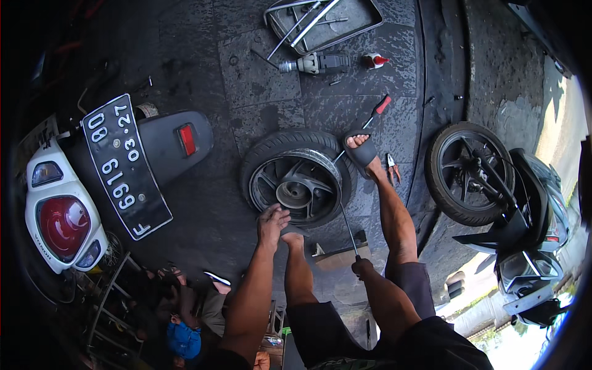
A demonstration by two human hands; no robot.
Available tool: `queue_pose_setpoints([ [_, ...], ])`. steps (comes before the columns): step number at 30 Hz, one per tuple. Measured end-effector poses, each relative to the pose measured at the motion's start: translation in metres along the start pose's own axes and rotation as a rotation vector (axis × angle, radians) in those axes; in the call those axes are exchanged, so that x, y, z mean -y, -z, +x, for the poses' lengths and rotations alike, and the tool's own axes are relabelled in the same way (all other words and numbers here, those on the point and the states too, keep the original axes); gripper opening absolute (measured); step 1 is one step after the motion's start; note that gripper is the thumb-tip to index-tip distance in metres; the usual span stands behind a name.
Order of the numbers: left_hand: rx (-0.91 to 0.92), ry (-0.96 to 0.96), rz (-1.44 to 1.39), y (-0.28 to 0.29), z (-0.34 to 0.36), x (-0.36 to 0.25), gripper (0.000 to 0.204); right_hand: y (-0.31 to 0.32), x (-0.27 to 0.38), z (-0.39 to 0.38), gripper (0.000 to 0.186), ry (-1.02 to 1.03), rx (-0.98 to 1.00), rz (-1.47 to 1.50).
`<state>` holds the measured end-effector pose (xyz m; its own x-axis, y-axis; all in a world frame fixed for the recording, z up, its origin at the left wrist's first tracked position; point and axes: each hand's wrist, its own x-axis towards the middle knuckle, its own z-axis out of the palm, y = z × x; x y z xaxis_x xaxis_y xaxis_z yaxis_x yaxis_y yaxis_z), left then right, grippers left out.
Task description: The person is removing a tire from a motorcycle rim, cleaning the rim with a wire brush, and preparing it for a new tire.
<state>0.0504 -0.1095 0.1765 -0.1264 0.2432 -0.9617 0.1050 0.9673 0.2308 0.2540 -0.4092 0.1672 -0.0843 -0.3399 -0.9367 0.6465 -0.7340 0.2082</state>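
A motorcycle wheel lies flat on the floor, its black tyre around a dark spoked rim with a round hub. At the wheel's near left edge is my left hand, its fingers apart and touching the wheel. My right hand is closed around the near end of a long thin metal rod, whose far end reaches the rim's right edge. A red-handled screwdriver slants from the rim's upper right, its shaft passing by my sandalled right foot. The rod's tip is hard to make out.
Pliers lie right of my foot. Beyond the wheel are an impact wrench, a small red-capped bottle and a metal tray of tools. Motorcycle rear parts stand left, another wheel right. A person sits lower left.
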Motion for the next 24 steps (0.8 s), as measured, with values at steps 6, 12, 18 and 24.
queue_pose_setpoints([
  [6, 0.019, -0.11, 0.03, -0.02, -0.01, -0.022, 0.038, 0.086, 0.021, -0.084, 0.038, 0.041, -0.317, 0.286],
  [12, 0.004, -0.382, 0.087, -0.001, -0.075, -0.099, 0.035, 0.112, 0.03, -0.111, 0.053, 0.005, -0.361, 0.172],
  [18, -0.624, -0.967, 0.371, 0.067, -0.208, -0.198, 0.024, 0.159, 0.052, -0.11, 0.035, 0.126, -0.32, -0.197],
  [24, -1.233, -1.868, 0.704, 0.156, -0.333, -0.305, 0.028, 0.322, 0.086, -0.15, 0.041, 0.295, -0.449, -0.168],
])
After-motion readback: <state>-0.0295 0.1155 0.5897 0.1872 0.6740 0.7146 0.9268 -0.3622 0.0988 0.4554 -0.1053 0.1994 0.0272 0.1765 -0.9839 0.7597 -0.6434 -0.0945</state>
